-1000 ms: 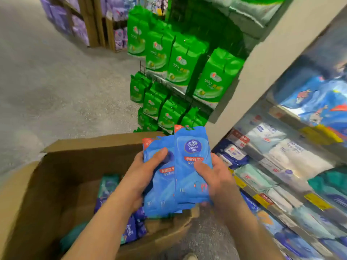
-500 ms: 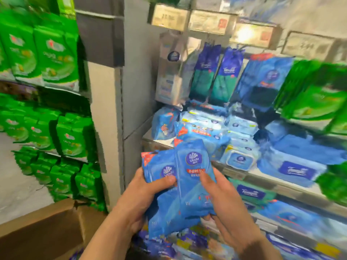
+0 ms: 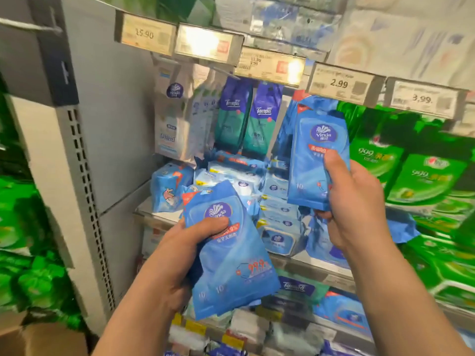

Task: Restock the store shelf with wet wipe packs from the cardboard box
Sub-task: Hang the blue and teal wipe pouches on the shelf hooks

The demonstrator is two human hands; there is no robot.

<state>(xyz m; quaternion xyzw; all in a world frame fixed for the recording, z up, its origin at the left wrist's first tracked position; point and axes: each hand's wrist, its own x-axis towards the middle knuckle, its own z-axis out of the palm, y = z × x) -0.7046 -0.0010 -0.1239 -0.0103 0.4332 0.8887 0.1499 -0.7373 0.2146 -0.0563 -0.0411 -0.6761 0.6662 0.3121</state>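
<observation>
1. At the lower left edge, a corner of the cardboard box [image 3: 38, 337] is seen, well below and left of the left hand [image 3: 177, 258].
2. A stack of blue Vinda wet wipe packs [image 3: 231, 255] is gripped by the left hand, thumb pressed across the front and fingers curled behind; the stack is held tilted, below shelf level.
3. Just beyond that hand, flat blue wipe packs [image 3: 277, 201] are seen piled on the shelf [image 3: 308, 263].
4. A single Vinda pack [image 3: 318, 155] is pinched at its lower edge by the right hand [image 3: 357, 201], thumb in front, fingers behind, and held upright.
5. Directly behind the raised pack, matching hanging blue packs [image 3: 289, 124] are seen under the 2.99 price tag [image 3: 341, 83]; green 999 packs [image 3: 411, 176] lie to the hand's right.
6. The step is judged to be hanging this pack: its top should be aligned with the hook, which cannot be made out, label kept facing out, and the stack held steady.
</observation>
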